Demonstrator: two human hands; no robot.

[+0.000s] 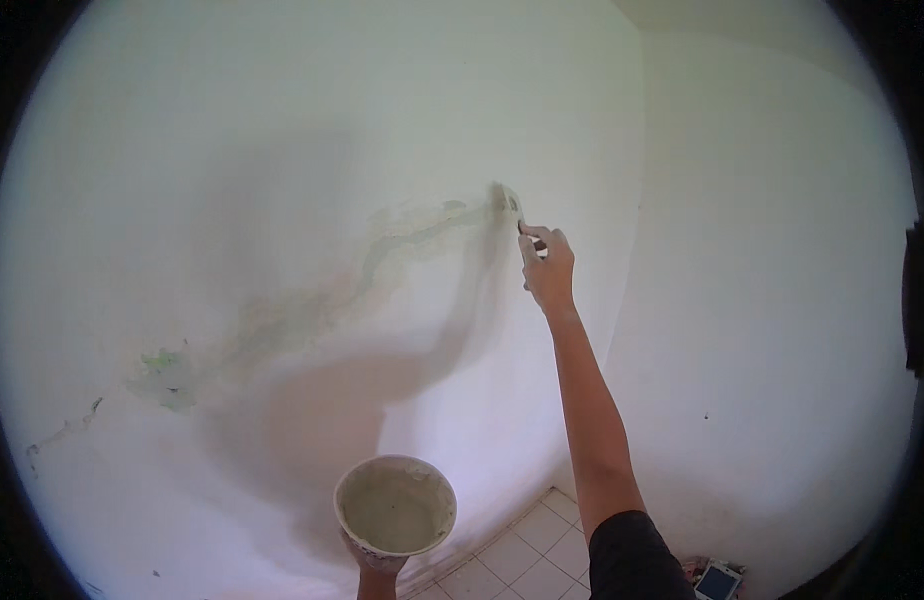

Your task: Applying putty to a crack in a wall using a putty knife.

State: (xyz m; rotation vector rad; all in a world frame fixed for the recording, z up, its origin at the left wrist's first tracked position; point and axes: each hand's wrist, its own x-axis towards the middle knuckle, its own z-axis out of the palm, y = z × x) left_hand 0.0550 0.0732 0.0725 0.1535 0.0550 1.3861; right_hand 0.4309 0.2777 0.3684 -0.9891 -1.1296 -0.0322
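My right hand (549, 265) is closed on the handle of a putty knife (511, 201), its blade up against the white wall (462, 110). The blade sits at the upper right end of a long greyish filler streak (382, 250) that slants across the wall. Low in the middle, my left hand (377, 557) holds up a round tub (396, 505) from below. Grey-green wet filler lies inside the tub and smears its inner wall. Most of the left fingers are hidden beneath the tub.
A green bare patch (169, 380) and a thin dark crack (82, 422) mark the wall at left. Another wall (762, 250) meets it at a corner on the right. White floor tiles (512, 555) lie below, with a small device with a dark screen (717, 582) at lower right.
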